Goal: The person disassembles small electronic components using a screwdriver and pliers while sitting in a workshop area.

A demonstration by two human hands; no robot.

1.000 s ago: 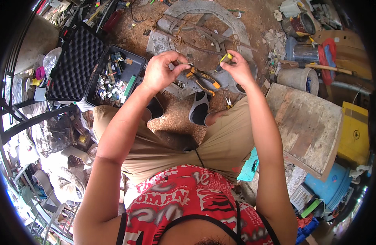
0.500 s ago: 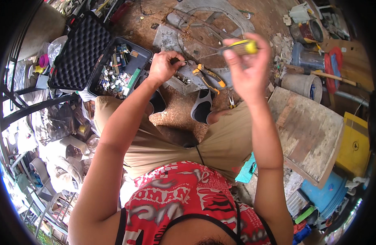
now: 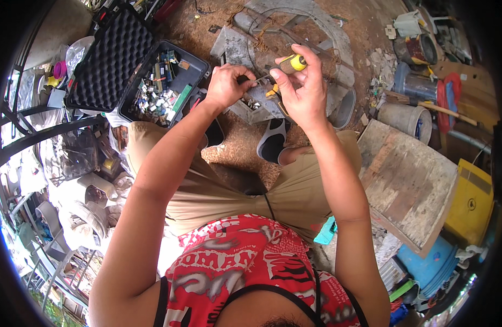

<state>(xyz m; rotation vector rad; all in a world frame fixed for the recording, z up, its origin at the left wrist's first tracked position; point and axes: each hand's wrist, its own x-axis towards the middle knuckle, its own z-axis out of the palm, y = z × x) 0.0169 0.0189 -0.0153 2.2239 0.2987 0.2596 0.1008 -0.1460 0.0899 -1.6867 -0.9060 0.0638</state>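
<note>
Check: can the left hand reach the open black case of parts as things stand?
Probably yes: the left hand is just right of the open black case, nothing between, but it is closed around a small part, so it would need freeing first.

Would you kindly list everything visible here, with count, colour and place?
screwdriver: one, yellow and black handle, in the right hand, shaft toward the left hand
tool case: one, black, open, upper left, small parts inside
pliers: one, orange handles, on the ground below the hands
round metal frame: one, grey, top centre
wooden board: one, weathered grey, right
buckets: about two, grey, upper right
yellow box: one, far right
sandals: two, black and white, on the feet
left hand: closed on a small part
right hand: gripping the screwdriver
</note>
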